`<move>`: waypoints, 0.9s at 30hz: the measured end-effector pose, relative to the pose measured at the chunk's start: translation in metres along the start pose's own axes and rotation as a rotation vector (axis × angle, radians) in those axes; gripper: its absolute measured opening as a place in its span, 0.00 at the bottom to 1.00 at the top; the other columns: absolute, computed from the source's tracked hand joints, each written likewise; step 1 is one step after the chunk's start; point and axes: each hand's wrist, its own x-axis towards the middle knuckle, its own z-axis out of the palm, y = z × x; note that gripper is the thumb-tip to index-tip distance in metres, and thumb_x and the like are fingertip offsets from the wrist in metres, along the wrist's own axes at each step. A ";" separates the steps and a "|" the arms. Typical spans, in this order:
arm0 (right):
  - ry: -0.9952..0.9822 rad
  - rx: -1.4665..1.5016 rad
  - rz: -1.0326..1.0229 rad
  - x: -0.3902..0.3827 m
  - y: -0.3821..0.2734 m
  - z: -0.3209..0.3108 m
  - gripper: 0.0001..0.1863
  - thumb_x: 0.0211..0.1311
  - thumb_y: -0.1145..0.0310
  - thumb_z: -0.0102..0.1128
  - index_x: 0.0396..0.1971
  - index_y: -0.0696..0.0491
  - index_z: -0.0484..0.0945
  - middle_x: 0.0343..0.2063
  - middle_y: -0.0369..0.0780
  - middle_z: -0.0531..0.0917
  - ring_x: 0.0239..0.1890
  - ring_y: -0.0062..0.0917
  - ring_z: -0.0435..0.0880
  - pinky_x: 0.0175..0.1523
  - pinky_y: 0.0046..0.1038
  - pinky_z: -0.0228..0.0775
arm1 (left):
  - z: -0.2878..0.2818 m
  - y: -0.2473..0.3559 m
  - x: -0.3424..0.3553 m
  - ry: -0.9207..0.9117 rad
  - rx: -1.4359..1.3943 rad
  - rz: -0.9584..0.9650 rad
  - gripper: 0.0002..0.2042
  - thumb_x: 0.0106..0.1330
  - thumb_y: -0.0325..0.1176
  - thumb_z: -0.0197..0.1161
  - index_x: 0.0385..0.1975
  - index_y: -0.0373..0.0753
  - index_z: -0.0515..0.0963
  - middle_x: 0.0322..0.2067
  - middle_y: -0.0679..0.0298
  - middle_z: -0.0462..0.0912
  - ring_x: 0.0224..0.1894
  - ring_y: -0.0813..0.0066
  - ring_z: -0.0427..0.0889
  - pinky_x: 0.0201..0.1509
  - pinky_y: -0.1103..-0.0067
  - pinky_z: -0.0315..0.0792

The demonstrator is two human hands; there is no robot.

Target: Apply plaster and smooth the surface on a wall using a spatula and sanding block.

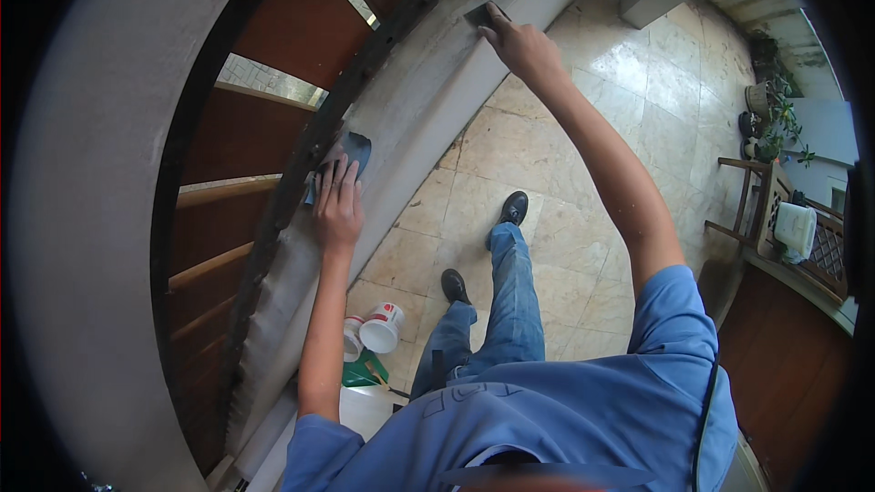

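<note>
A: Where is the left hand [338,210]?
B: On the ledge [412,100] at the left, beside the brown slatted fence [301,25]. Its fingers are straight and slightly spread, lying flat over a dark sheet [358,151] rather than curled around it. The sheet's far end bends up past the fingertips.
A: And the right hand [527,50]?
B: Farther along the same ledge, arm stretched out. It grips a dark flat piece [477,16] between thumb and fingers, the piece against the pale surface. I can't tell how the hidden fingers sit.
A: What is near the feet?
B: Black shoes [515,208] on the tiled floor [583,228]. Nearer, at the foot of the ledge, a white tub [380,332] lies tipped beside a smaller one [353,343].
A: Anything to the right?
B: A wooden bench [773,191] with a white container [795,231] on it, and a leafy plant [784,123] beyond.
</note>
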 end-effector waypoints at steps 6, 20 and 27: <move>-0.023 0.030 0.017 0.001 -0.005 0.007 0.26 0.60 0.48 0.42 0.58 0.39 0.60 0.26 0.48 0.80 0.30 0.41 0.80 0.32 0.42 0.72 | -0.002 0.001 -0.003 0.005 0.001 0.005 0.14 0.61 0.29 0.51 0.46 0.39 0.72 0.51 0.57 0.71 0.55 0.58 0.68 0.57 0.63 0.61; -0.026 -0.030 0.042 0.046 0.009 0.008 0.26 0.60 0.49 0.43 0.57 0.40 0.60 0.27 0.46 0.80 0.31 0.40 0.81 0.33 0.39 0.73 | 0.004 0.008 0.008 0.011 -0.015 0.024 0.14 0.60 0.29 0.51 0.47 0.39 0.71 0.51 0.58 0.71 0.55 0.59 0.68 0.57 0.62 0.61; -0.012 0.006 0.027 0.015 -0.005 0.006 0.21 0.62 0.51 0.40 0.50 0.44 0.67 0.25 0.49 0.79 0.30 0.44 0.79 0.31 0.43 0.72 | -0.001 0.003 0.004 0.004 -0.004 0.002 0.14 0.60 0.29 0.51 0.47 0.39 0.72 0.52 0.58 0.70 0.55 0.59 0.68 0.57 0.62 0.61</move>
